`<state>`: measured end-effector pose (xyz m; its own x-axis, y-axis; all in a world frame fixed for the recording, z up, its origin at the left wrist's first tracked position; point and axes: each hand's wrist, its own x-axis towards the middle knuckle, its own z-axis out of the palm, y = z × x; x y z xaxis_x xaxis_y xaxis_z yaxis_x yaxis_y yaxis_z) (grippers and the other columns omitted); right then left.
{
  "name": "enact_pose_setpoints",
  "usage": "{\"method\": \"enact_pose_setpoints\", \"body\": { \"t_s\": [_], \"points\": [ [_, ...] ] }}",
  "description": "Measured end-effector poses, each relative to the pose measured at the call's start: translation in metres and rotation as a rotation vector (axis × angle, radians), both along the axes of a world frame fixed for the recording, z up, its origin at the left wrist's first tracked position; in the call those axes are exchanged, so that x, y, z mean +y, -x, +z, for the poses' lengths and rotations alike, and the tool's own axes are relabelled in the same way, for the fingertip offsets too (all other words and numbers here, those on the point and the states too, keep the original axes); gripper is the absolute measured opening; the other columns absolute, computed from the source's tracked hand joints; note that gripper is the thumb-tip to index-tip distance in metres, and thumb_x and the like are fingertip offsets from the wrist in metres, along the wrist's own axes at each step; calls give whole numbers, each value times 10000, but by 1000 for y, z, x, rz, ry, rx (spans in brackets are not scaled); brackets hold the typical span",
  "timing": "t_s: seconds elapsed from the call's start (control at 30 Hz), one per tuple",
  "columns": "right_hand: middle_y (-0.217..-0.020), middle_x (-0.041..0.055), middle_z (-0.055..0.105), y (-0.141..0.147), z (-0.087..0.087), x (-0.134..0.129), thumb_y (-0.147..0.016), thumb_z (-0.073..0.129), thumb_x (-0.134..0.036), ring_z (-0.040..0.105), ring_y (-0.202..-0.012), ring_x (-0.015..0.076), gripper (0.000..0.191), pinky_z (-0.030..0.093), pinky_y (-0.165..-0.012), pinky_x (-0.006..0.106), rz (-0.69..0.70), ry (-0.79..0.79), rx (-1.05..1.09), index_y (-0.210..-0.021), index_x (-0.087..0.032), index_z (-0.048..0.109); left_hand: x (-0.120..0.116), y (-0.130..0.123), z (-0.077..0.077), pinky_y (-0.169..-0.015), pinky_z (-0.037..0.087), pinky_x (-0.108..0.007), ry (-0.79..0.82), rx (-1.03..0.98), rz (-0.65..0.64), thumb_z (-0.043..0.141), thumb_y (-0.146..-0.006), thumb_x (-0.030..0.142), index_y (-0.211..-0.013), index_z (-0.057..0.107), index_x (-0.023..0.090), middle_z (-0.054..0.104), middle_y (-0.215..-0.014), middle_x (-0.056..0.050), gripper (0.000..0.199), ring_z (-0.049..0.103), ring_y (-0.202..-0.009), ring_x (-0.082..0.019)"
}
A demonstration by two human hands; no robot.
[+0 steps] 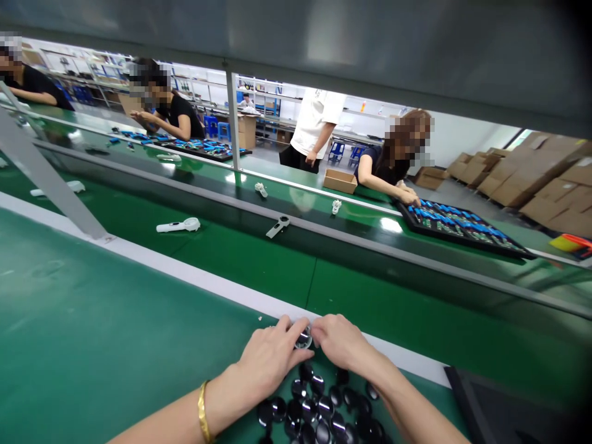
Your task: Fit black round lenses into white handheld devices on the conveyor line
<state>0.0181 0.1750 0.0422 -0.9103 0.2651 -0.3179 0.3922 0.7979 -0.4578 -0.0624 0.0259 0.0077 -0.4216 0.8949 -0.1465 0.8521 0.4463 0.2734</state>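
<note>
Close in, the person's left hand (266, 361) and right hand (340, 342) meet over a round glossy black piece (304, 338), which sits at the edge of a white strip (370, 342) on the bench. The fingers of both hands curl around its rim and grip it between them, and a gold bangle (202, 413) circles the left wrist. Just below the hands lies a loose heap of similar round black pieces (314, 401) on a green mat (115, 296). A black tray (467, 401) lies at the lower right, just beside the heap.

Beyond the white strip, a white handheld part (178, 225) and a grey one (277, 226) lie apart on a green conveyor belt (240, 271). Small white parts (261, 190) lie on a second belt (296, 191) behind it, near a cardboard box (340, 180).

Farther off, a co-worker (393, 160) reaches a hand (409, 196) to a black tray of blue-and-green components (462, 228). Two more co-workers (171, 105) (28, 83) sit to the left, one beside a similar tray (203, 148). A person in a white T-shirt (314, 126) stands behind the belt, with blue stools (342, 151), shelving (69, 80) and stacked cartons (531, 172) at the back.
</note>
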Motion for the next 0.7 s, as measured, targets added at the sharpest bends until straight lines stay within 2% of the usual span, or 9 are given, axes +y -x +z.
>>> {"method": "enact_pose_setpoints", "body": {
  "t_s": [0.07, 0.17, 0.3, 0.43, 0.53, 0.63, 0.7],
  "points": [
    [-533, -5, 527, 2, -2, 7, -775, 432, -160, 495, -563, 128, 255, 306, -534, 243, 12, 156, -1, -562, -171, 572, 0, 0, 0, -615, 524, -352, -5, 19, -6, 459, -885, 522, -1252, 370, 331, 549, -1018, -34, 423, 657, -761, -247],
    [-485, -44, 426, 1, -9, 13, -774, 424, -202, 396, -480, 94, 236, 284, -471, 210, -3, 363, -14, -578, -170, 551, -1, -1, 1, -607, 524, -358, -12, 45, -12, 424, -899, 521, -1262, 362, 333, 552, -1022, -35, 413, 655, -753, -249],
    [-462, -64, 363, -4, -23, 14, -818, 381, -281, 299, -425, 85, 272, 244, -429, 206, -35, 510, 14, -614, -174, 525, -1, -2, 1, -605, 518, -355, -7, 55, -3, 403, -914, 497, -1259, 370, 336, 552, -1024, -36, 383, 653, -761, -251],
    [-527, -50, 395, -11, -24, 10, -823, 421, -279, 354, -526, 99, 266, 276, -508, 212, -33, 511, 145, -590, -177, 496, -2, 0, 2, -630, 513, -342, -16, 27, 6, 425, -911, 480, -1263, 370, 338, 558, -1026, -37, 384, 653, -777, -243],
    [-574, -48, 415, -19, -11, -2, -842, 431, -253, 363, -570, 107, 264, 272, -555, 229, 51, 429, 225, -592, -185, 486, -1, 4, 0, -671, 517, -360, -4, -11, -14, 499, -883, 431, -1285, 347, 345, 552, -1065, -41, 439, 648, -816, -254],
    [-583, -48, 427, -28, 6, -16, -880, 411, -263, 349, -561, 113, 302, 270, -588, 253, 190, 289, 286, -595, -199, 486, -4, 6, 2, -717, 512, -369, 12, -22, -49, 580, -824, 294, -1314, 306, 366, 539, -1101, -37, 566, 637, -852, -254],
    [-600, -38, 458, -34, 11, -21, -908, 390, -323, 365, -581, 124, 342, 284, -603, 253, 170, 282, 302, -608, -208, 507, -9, 7, 9, -726, 504, -344, 13, -9, -75, 557, -816, 207, -1312, 307, 378, 542, -1088, -30, 581, 632, -845, -233]
  ]
}}
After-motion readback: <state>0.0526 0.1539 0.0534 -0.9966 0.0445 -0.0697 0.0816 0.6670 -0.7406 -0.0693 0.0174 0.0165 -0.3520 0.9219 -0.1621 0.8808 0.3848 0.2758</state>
